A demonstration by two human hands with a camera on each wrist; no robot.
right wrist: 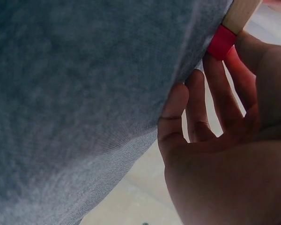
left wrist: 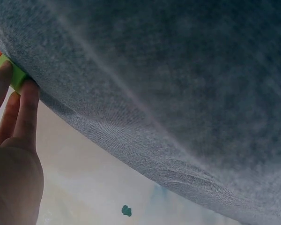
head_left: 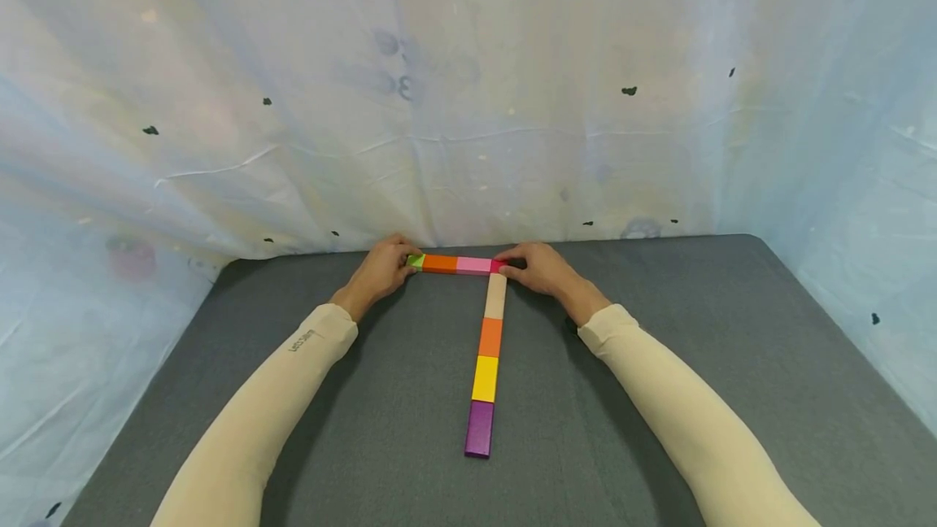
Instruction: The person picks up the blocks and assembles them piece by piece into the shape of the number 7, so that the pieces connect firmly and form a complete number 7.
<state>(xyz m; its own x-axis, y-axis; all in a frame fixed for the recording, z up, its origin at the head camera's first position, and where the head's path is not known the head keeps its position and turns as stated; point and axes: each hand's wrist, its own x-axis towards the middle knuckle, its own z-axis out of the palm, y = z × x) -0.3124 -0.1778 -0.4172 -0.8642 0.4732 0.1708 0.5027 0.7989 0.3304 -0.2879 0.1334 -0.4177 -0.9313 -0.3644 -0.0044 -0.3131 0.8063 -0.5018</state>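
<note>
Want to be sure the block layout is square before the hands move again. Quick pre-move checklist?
1. Left hand on green block at the row's left end: ok.
2. Right hand on red block at the right end: ok.
3. Cross row, orange block to pink block, gap-free: ok.
4. Column from natural wood block to purple block straight: ok.
5. Column top flush with row: cannot tell.

Grey table (head_left: 659, 397); possibly lime-green end block (head_left: 416, 261)
</note>
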